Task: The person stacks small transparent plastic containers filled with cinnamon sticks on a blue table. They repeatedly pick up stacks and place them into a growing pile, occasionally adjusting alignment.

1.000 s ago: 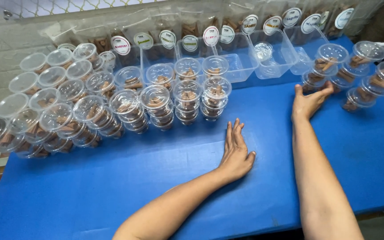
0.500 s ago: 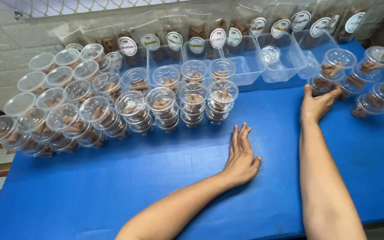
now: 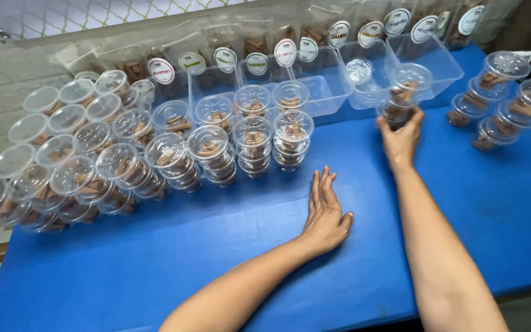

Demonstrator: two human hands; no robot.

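Blue table (image 3: 216, 258), pale tiled wall (image 3: 7, 74)

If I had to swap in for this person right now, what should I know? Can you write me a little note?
Left hand: flat on the blue table, palm down, holding nothing.
Right hand: wrapped around a stack of clear lidded cups with brown pieces inside, just in front of the clear trays.
Done: many stacked cups stand grouped at the left and middle.
Left: three more stacks stand apart at the right; the held stack is also apart from the group.
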